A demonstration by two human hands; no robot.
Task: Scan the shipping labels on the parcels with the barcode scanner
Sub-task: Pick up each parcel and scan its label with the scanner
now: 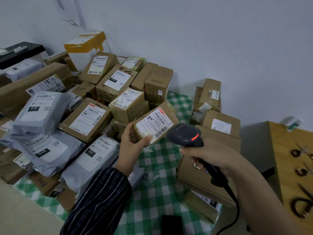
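Two grips | left hand (130, 144) pinches tilted parcel (155, 123) corner | right hand (211, 158) wraps barcode scanner (185, 134) handle

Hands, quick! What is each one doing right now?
Left hand: holds a box, label facing up.
Right hand: fingers curled round the scanner.

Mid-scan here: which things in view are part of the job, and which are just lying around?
Job: barcode scanner in the right hand; small box held by the left hand; labelled parcels piled on the checked cloth.
Lying about: scissors on the wooden table; bottle at its far edge; paper sheet on the wall.
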